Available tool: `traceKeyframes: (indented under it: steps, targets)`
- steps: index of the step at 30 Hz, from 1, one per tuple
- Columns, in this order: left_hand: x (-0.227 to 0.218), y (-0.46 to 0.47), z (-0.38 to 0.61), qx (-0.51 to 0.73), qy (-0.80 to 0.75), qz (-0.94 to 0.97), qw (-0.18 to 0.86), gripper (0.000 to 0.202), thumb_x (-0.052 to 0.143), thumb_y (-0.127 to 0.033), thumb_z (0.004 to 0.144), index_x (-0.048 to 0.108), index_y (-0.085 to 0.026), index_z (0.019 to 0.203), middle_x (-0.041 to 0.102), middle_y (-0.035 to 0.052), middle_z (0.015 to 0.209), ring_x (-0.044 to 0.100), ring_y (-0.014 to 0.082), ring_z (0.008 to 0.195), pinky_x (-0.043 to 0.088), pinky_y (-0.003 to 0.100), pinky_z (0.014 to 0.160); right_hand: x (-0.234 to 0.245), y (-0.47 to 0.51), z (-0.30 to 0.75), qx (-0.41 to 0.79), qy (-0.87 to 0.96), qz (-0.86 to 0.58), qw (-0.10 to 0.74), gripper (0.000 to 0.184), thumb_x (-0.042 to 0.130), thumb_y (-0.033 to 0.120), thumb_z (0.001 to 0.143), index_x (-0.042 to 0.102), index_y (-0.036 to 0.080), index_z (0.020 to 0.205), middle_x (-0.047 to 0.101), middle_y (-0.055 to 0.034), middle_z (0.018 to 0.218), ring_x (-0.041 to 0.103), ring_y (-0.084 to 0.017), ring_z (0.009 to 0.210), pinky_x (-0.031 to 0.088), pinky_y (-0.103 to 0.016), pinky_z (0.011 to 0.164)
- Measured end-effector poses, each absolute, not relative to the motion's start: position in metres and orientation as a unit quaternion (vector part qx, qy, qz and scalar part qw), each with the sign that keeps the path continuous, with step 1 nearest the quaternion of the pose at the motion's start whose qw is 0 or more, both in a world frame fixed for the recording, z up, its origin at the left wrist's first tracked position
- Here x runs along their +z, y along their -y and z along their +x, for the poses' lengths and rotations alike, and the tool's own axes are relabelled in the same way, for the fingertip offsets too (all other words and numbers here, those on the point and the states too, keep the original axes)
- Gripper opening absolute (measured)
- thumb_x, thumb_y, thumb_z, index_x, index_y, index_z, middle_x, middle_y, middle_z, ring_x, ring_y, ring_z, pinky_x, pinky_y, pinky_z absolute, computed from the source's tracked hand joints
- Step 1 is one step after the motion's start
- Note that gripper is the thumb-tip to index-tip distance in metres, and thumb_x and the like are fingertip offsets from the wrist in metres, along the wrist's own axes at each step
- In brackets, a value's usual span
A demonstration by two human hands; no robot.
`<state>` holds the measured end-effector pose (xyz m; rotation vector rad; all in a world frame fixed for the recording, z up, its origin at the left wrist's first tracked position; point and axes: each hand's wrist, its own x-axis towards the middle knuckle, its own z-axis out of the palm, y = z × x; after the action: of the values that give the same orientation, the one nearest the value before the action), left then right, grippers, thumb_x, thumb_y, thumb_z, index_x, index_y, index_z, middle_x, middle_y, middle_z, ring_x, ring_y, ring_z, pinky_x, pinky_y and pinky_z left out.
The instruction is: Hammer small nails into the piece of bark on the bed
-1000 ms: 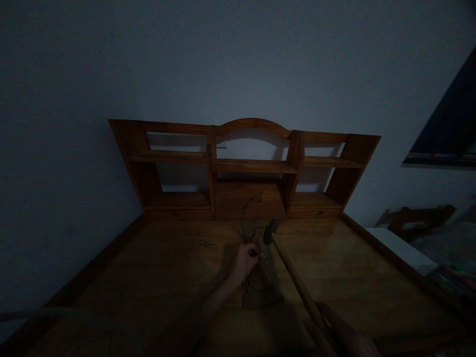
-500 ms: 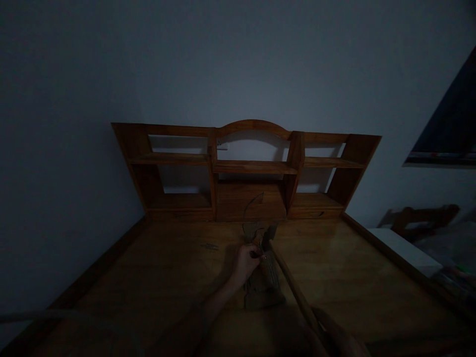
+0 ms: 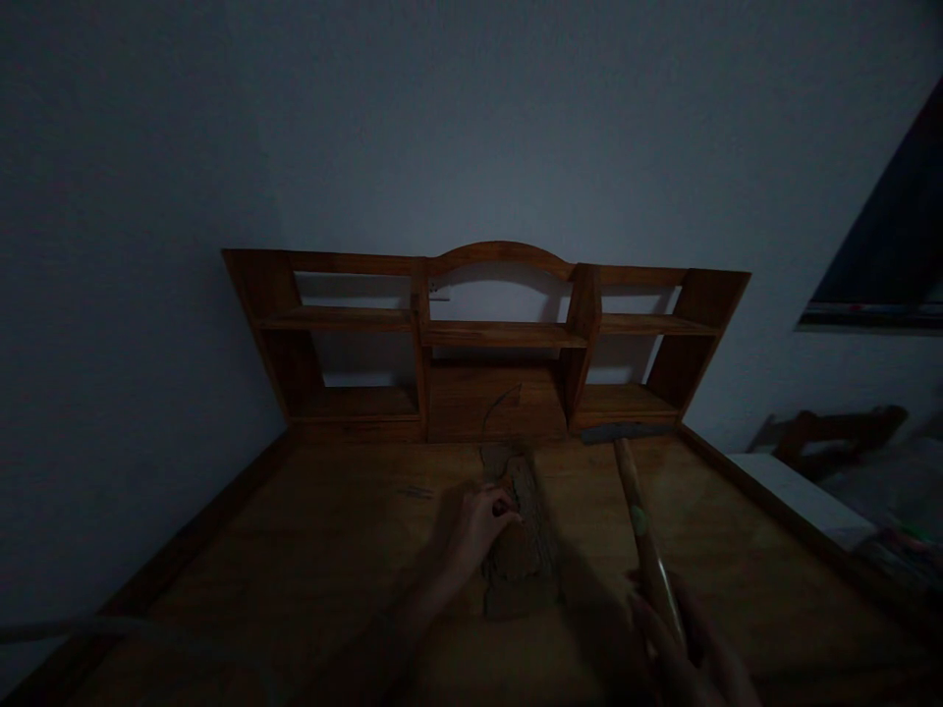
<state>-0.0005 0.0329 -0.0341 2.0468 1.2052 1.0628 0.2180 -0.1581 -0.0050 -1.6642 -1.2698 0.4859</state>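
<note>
A person works by dim light at a wooden desk (image 3: 331,550), a ragged brown slab (image 3: 520,565), apparently bark or rough wood, lying on it in the lower centre of the frame. The left hand (image 3: 482,520) rests at the slab's middle, thumb and forefinger curled together in a pinch; whether anything sits between the fingertips is too dark to tell. The right hand (image 3: 685,638), lower right, is wrapped around the wooden handle of a hammer (image 3: 639,511), whose long, narrow head stands clear of the slab, to its upper right.

The work appears to be midway: the slab is laid out, one hand is placed on it and the hammer is gripped, but the head is away from the surface and nothing looks finished. Hammering seems to be left to do; how much has already been done, the gloom does not show. Thin slivers (image 3: 416,492) lie left of the slab, untouched. Behind, an arched wooden shelf unit (image 3: 501,334) spans the centre of the frame.
</note>
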Motion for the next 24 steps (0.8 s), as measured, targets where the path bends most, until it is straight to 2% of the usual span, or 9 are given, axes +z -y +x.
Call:
traceKeyframes:
  steps: [3,5,9,14,16,19,22,24]
  targets:
    - [-0.026,-0.031,-0.005,0.385,-0.446,0.760,0.274,0.008,0.071,-0.025,0.068,0.070,-0.018,0.073,0.066,0.0023,0.077,0.060,0.0142,0.070,0.042,0.022,0.062,-0.012,0.156,0.236,0.195,0.535,-0.678,0.464,0.048,0.051,0.049,0.080,0.058,0.021,0.118,0.054,-0.0084,0.130,0.051,-0.027,0.117,0.047,-0.032,0.092]
    - [-0.022,-0.029,-0.005,0.389,-0.445,0.761,0.268,0.008,0.071,-0.026,0.069,0.070,-0.019,0.072,0.066,0.0024,0.077,0.060,0.0140,0.069,0.042,0.022,0.062,-0.015,0.159,0.253,0.179,0.545,-0.682,0.453,0.047,0.055,0.050,0.075,0.064,0.020,0.111,0.050,-0.0079,0.133,0.044,-0.030,0.123,0.040,-0.037,0.099]
    - [-0.021,-0.024,0.002,0.407,-0.431,0.769,0.237,0.011,0.070,-0.029,0.071,0.069,-0.018,0.070,0.063,0.0026,0.076,0.057,0.0135,0.070,0.040,0.022,0.062,-0.020,0.161,0.281,0.111,0.604,-0.684,0.394,0.053,0.046,0.039,0.082,0.048,0.017,0.131,0.058,-0.0113,0.123,0.056,-0.027,0.112,0.047,-0.033,0.091]
    - [-0.028,-0.024,0.007,0.428,-0.432,0.764,0.213,0.012,0.070,-0.029,0.072,0.068,-0.017,0.069,0.059,0.0030,0.078,0.055,0.0139,0.075,0.040,0.023,0.066,-0.016,0.151,0.281,0.082,0.744,-0.637,0.182,0.057,0.039,0.020,0.081,0.036,0.008,0.137,0.063,-0.0149,0.113,0.064,-0.025,0.098,0.052,-0.030,0.078]
    - [-0.031,-0.026,0.007,0.427,-0.440,0.764,0.203,0.012,0.070,-0.029,0.072,0.069,-0.018,0.070,0.058,0.0029,0.078,0.055,0.0140,0.076,0.040,0.023,0.066,-0.013,0.147,0.275,0.065,0.759,-0.635,0.132,0.065,0.040,0.016,0.078,0.027,0.007,0.141,0.063,-0.0142,0.113,0.064,-0.025,0.096,0.052,-0.032,0.075]
    - [-0.035,-0.028,0.007,0.431,-0.440,0.763,0.195,0.012,0.068,-0.030,0.074,0.068,-0.017,0.071,0.056,0.0023,0.079,0.054,0.0129,0.074,0.039,0.022,0.064,-0.007,0.145,0.269,0.019,0.747,-0.657,0.101,0.072,0.038,0.011,0.074,0.020,0.012,0.143,0.062,-0.0118,0.117,0.066,-0.026,0.089,0.053,-0.037,0.071]
    - [-0.035,-0.029,0.009,0.432,-0.442,0.762,0.195,0.011,0.067,-0.027,0.074,0.067,-0.016,0.070,0.056,0.0023,0.078,0.053,0.0123,0.073,0.039,0.021,0.064,0.003,0.144,0.269,-0.018,0.731,-0.676,0.088,0.066,0.033,0.009,0.078,0.024,0.021,0.142,0.059,-0.0081,0.123,0.066,-0.024,0.088,0.054,-0.036,0.067]
    - [-0.034,-0.029,0.011,0.423,-0.455,0.759,0.193,0.010,0.066,-0.024,0.073,0.066,-0.015,0.069,0.056,0.0027,0.079,0.053,0.0123,0.073,0.038,0.021,0.063,0.011,0.144,0.267,-0.019,0.733,-0.673,0.097,0.059,0.033,0.013,0.083,0.028,0.024,0.140,0.058,-0.0064,0.124,0.065,-0.023,0.093,0.053,-0.033,0.070]
